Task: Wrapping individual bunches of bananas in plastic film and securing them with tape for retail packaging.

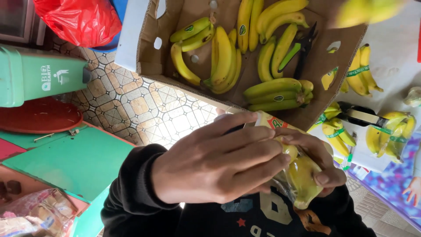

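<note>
Yellow banana bunch in clear wrap sits clamped between both hands; left hand covers it; right hand cups underneath.

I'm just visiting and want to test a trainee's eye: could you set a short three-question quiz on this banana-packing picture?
1. True or false: the cardboard box holds only red apples.
2. What do the left hand and right hand hold together?
A. a bunch of bananas in a clear bag
B. a green bin
C. black clippers
3. What colour are the bands around the banana bunches on the white table?

Key
1. False: it holds loose banana bunches and black clippers.
2. A: the bagged bananas.
3. Green, as on the banded bunch.
</note>
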